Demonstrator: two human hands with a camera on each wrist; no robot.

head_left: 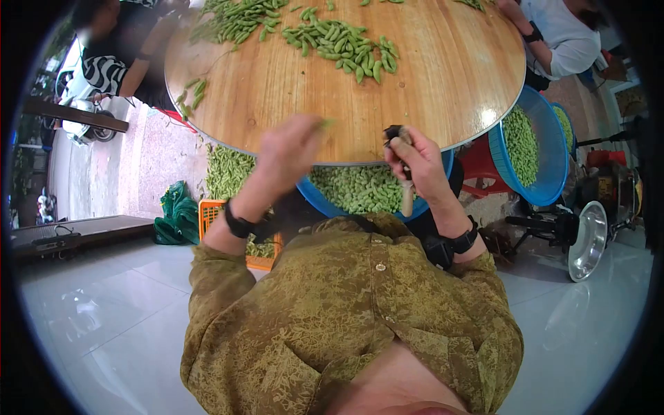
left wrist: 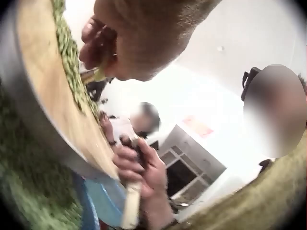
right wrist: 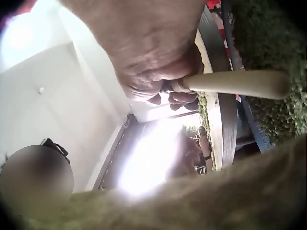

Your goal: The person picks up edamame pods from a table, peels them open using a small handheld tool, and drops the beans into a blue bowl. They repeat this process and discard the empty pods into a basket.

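My left hand is at the near edge of the round wooden table, blurred in the head view. Its curled fingers pinch a green soybean pod, best seen in the left wrist view. My right hand, a little to the right, grips a tool with a pale, rounded handle pointing down toward me. A dark end sticks out above the fingers; its exact shape is partly covered by them. Under the table edge, a blue basin holds many green pods.
Loose soybean pods lie in piles across the table's far side. Another blue basin of pods stands at right, an orange crate at left. A green net bag lies on the floor. Two other people sit at the table's far sides.
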